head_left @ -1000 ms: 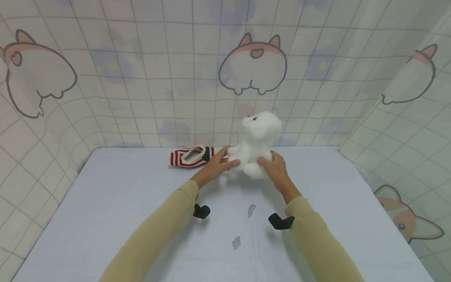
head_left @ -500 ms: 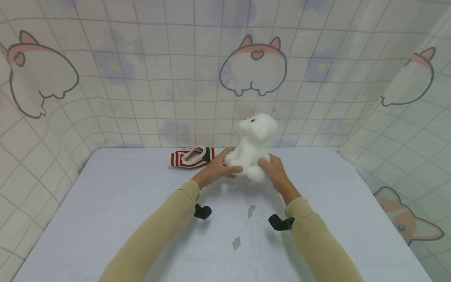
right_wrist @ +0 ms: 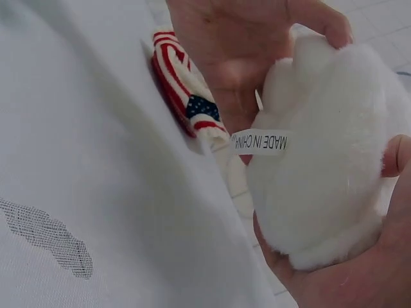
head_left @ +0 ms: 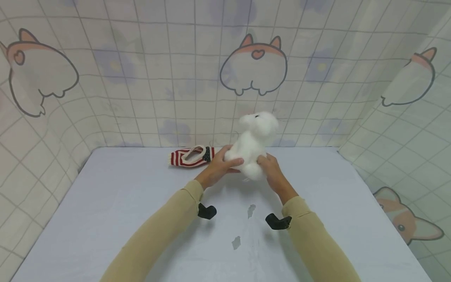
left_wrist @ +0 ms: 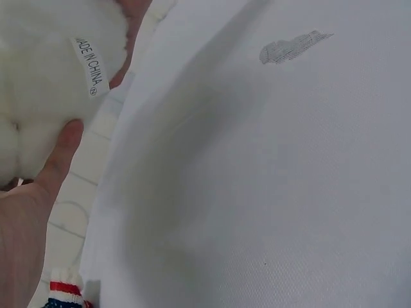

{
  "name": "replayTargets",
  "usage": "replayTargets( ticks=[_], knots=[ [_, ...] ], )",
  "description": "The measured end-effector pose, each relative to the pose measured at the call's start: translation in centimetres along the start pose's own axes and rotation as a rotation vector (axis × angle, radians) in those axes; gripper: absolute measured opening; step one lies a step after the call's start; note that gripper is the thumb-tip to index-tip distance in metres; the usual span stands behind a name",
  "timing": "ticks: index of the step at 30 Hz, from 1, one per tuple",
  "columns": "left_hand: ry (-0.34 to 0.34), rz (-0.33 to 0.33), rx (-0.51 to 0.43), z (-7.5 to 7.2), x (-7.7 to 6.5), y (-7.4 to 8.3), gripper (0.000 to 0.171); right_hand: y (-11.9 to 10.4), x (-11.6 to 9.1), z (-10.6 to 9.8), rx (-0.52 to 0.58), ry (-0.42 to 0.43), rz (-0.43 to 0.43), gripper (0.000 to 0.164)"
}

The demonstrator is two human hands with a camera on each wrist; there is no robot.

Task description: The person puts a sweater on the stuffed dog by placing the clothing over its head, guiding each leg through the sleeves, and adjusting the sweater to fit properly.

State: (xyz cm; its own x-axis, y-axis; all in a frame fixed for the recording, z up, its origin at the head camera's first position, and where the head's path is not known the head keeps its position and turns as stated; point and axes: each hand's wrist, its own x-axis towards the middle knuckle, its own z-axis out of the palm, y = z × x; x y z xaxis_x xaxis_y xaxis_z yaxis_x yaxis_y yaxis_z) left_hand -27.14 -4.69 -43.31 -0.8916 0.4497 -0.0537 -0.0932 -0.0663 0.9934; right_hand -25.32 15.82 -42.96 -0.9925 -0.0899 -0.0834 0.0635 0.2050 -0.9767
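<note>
A fluffy white stuffed animal (head_left: 251, 145) with small dark eyes is held over the far part of the table. My left hand (head_left: 216, 167) grips its lower left side, the thumb across the front. My right hand (head_left: 275, 172) holds the lower right side. Both wrist views show its white underside with a "MADE IN CHINA" tag (right_wrist: 260, 142). Just left of my left hand lies a small knitted garment (head_left: 177, 158) with red and cream stripes, a navy starred patch and an oval opening.
The white-covered table (head_left: 123, 203) has two grey worn patches (head_left: 236, 243) in front of the hands. A tiled-pattern curtain (head_left: 169, 98) with dog drawings surrounds the back and sides. A black wrist-camera mount (head_left: 278, 222) juts from each sleeve.
The stuffed animal has shifted slightly left and tilted, its snout turning farther left and away. Both hands have kept their hold and moved with it. The knitted garment stayed put.
</note>
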Motion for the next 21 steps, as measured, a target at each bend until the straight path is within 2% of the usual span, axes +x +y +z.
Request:
replayTargets(
  ticks=[5, 10, 17, 21],
  knots=[
    [0.057, 0.029, -0.016, 0.4, -0.2, 0.2, 0.059, -0.2, 0.0, 0.1, 0.059, 0.000, 0.000, 0.044],
    [0.144, 0.088, 0.018, 0.7, -0.3, 0.1, 0.058, -0.6, -0.3, 0.2, 0.076, 0.003, 0.010, 0.047],
    [0.320, 0.142, 0.192, 0.7, -0.4, 0.5, 0.061, -0.8, -0.5, 0.2, 0.131, 0.007, 0.058, 0.053],
    [0.363, 0.145, 0.262, 0.6, -0.5, 0.6, 0.066, -1.1, -0.8, 0.3, 0.173, -0.011, 0.068, 0.065]
  ],
)
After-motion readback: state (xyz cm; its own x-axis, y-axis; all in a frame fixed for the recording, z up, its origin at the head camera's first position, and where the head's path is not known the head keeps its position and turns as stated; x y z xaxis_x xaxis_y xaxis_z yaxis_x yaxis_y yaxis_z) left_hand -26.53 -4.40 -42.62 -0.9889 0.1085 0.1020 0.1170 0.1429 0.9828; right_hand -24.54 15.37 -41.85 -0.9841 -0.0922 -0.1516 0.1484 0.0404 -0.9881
